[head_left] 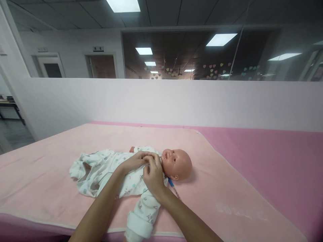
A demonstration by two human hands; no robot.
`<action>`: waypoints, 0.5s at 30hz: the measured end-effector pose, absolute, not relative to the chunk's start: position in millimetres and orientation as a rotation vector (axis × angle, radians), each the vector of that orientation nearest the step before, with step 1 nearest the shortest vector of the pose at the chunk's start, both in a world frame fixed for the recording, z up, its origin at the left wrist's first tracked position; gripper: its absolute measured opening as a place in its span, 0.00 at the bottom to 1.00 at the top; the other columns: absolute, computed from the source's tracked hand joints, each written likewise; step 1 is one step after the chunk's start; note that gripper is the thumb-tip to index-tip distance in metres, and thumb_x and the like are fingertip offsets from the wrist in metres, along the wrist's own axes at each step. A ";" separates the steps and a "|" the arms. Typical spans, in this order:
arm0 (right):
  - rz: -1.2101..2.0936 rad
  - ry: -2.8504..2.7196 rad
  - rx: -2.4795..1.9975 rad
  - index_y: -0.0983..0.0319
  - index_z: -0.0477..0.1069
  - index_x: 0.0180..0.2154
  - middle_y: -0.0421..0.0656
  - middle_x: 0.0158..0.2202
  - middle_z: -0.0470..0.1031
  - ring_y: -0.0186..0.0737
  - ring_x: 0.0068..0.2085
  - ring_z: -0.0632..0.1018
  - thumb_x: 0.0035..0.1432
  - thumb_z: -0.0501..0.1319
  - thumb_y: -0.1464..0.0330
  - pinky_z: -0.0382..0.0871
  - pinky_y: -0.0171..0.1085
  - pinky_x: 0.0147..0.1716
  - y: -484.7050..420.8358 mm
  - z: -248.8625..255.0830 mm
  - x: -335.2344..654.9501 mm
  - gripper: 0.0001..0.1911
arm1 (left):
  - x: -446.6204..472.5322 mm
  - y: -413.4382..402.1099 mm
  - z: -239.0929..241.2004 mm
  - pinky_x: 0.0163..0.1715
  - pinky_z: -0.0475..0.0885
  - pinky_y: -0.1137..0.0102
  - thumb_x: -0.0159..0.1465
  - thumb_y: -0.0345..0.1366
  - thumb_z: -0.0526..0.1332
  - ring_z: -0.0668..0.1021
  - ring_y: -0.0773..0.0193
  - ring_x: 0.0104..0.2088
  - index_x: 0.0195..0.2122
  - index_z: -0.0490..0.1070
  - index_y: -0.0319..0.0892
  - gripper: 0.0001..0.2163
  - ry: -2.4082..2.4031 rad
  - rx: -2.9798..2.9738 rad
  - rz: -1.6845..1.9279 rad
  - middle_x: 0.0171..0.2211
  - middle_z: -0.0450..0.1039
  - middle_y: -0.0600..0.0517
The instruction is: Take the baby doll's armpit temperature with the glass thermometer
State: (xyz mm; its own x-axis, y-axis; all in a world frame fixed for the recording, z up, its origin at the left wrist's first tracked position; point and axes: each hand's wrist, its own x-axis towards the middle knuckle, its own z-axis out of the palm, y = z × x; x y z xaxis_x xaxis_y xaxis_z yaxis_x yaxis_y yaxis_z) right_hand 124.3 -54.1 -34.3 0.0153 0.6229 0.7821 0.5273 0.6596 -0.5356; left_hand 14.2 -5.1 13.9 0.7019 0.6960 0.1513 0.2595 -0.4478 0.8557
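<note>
A baby doll point(178, 164) lies on its back, its bare head to the right and its face turned upward. It wears a white printed baby romper point(131, 184); the leg part lies loose and rumpled at the left. My left hand point(135, 161) rests across the doll's upper chest, its fingertips closed on the romper near the neck. Beside it my right hand point(154, 174) is bent, thumb and fingers pinching the same part of the cloth. The fingertips of both hands meet, and the bit of cloth between them is hidden. One sleeve point(146, 215) points toward me.
A peach blanket point(227, 195) with a pale edge covers much of the pink padded surface point(264, 158). By the doll's neck lies a thin cord with a blue end point(171, 182). A white low wall point(176, 102) with glass above stands behind.
</note>
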 end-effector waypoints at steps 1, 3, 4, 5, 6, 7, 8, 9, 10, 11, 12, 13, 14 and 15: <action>0.089 -1.647 -0.960 0.61 0.66 0.37 0.46 0.43 0.64 0.40 0.46 0.67 0.48 0.48 0.81 0.65 0.40 0.45 -53.6 -35.0 124.2 0.17 | 14.3 -4.9 13.8 0.39 0.69 0.67 0.51 0.31 0.51 0.73 0.60 0.38 0.37 0.71 0.39 0.14 0.720 2.029 0.624 0.36 0.73 0.51; 0.074 -1.665 -0.967 0.61 0.66 0.37 0.46 0.43 0.64 0.41 0.46 0.68 0.48 0.48 0.81 0.65 0.40 0.45 -52.8 -36.0 124.0 0.16 | 14.1 -4.1 12.9 0.39 0.68 0.68 0.52 0.31 0.51 0.73 0.60 0.37 0.35 0.71 0.39 0.13 0.716 2.046 0.640 0.35 0.73 0.52; 0.067 -1.671 -0.970 0.62 0.67 0.37 0.46 0.43 0.64 0.41 0.45 0.68 0.48 0.48 0.81 0.65 0.40 0.45 -52.6 -36.3 123.8 0.16 | 13.8 -3.5 12.4 0.39 0.68 0.68 0.52 0.31 0.51 0.73 0.60 0.37 0.34 0.70 0.39 0.12 0.711 2.054 0.651 0.34 0.72 0.52; 0.062 -1.675 -0.974 0.61 0.67 0.37 0.46 0.42 0.64 0.41 0.45 0.68 0.48 0.48 0.80 0.65 0.40 0.44 -52.6 -36.6 123.7 0.16 | 13.4 -2.8 11.8 0.39 0.68 0.68 0.52 0.31 0.51 0.73 0.60 0.37 0.34 0.70 0.39 0.11 0.707 2.061 0.657 0.33 0.72 0.52; 0.058 -1.677 -0.976 0.61 0.67 0.37 0.46 0.42 0.64 0.41 0.45 0.68 0.48 0.48 0.80 0.65 0.40 0.44 -52.6 -36.7 123.6 0.16 | 13.0 -2.2 11.2 0.40 0.68 0.68 0.52 0.31 0.51 0.73 0.61 0.37 0.33 0.70 0.40 0.11 0.706 2.068 0.662 0.32 0.72 0.53; 0.054 -1.678 -0.978 0.61 0.67 0.37 0.46 0.42 0.65 0.41 0.44 0.68 0.48 0.48 0.80 0.65 0.40 0.44 -52.6 -36.9 123.5 0.16 | 12.6 -1.5 10.8 0.40 0.67 0.69 0.52 0.31 0.51 0.73 0.61 0.37 0.32 0.70 0.40 0.10 0.710 2.074 0.662 0.32 0.72 0.53; 0.050 -1.680 -0.979 0.61 0.67 0.37 0.46 0.42 0.65 0.41 0.44 0.68 0.48 0.48 0.80 0.65 0.40 0.44 -52.6 -37.0 123.5 0.16 | 12.3 -0.9 10.5 0.39 0.67 0.69 0.52 0.30 0.51 0.72 0.61 0.37 0.32 0.70 0.40 0.10 0.714 2.079 0.659 0.32 0.72 0.53; 0.045 -1.682 -0.980 0.61 0.67 0.37 0.46 0.42 0.65 0.41 0.44 0.68 0.48 0.48 0.80 0.65 0.40 0.43 -52.6 -37.1 123.6 0.16 | 12.1 -0.4 10.2 0.39 0.67 0.70 0.52 0.30 0.51 0.72 0.61 0.37 0.32 0.70 0.40 0.09 0.715 2.083 0.654 0.32 0.72 0.53; 0.041 -1.684 -0.981 0.61 0.67 0.37 0.46 0.43 0.65 0.41 0.44 0.68 0.48 0.49 0.80 0.65 0.40 0.44 -52.5 -37.2 123.7 0.16 | 12.0 0.1 10.1 0.38 0.67 0.70 0.52 0.30 0.51 0.72 0.62 0.37 0.32 0.70 0.39 0.09 0.713 2.085 0.649 0.33 0.72 0.52; 0.037 -1.685 -0.982 0.61 0.67 0.37 0.46 0.43 0.65 0.41 0.44 0.68 0.48 0.49 0.80 0.65 0.40 0.44 -52.3 -37.3 123.9 0.16 | 12.0 0.4 10.1 0.38 0.67 0.71 0.52 0.30 0.51 0.72 0.62 0.36 0.31 0.69 0.39 0.09 0.707 2.086 0.647 0.33 0.72 0.52; 0.035 -1.686 -0.982 0.61 0.67 0.37 0.46 0.43 0.65 0.41 0.44 0.68 0.48 0.49 0.80 0.65 0.40 0.44 -52.2 -37.3 124.1 0.16 | 12.0 0.5 10.2 0.38 0.67 0.71 0.52 0.30 0.51 0.72 0.62 0.36 0.31 0.69 0.39 0.09 0.697 2.085 0.644 0.33 0.71 0.52; 0.033 -1.686 -0.980 0.61 0.67 0.37 0.46 0.43 0.65 0.41 0.44 0.68 0.48 0.49 0.80 0.65 0.40 0.44 -52.0 -37.2 124.3 0.16 | 12.1 0.6 10.2 0.38 0.66 0.71 0.52 0.30 0.51 0.72 0.62 0.36 0.31 0.69 0.39 0.09 0.689 2.083 0.642 0.33 0.71 0.52; 0.031 -1.687 -0.978 0.61 0.67 0.37 0.46 0.43 0.65 0.41 0.44 0.68 0.48 0.49 0.79 0.65 0.40 0.44 -51.9 -37.1 124.4 0.16 | 12.2 0.6 10.2 0.38 0.66 0.71 0.52 0.29 0.51 0.72 0.62 0.36 0.31 0.69 0.39 0.09 0.686 2.082 0.642 0.32 0.71 0.53; 0.029 -1.686 -0.976 0.61 0.67 0.37 0.46 0.43 0.65 0.41 0.44 0.68 0.48 0.49 0.79 0.65 0.40 0.43 -51.8 -36.9 124.5 0.16 | 12.2 0.5 10.2 0.38 0.66 0.71 0.52 0.29 0.51 0.72 0.62 0.36 0.30 0.69 0.39 0.09 0.689 2.081 0.643 0.32 0.71 0.53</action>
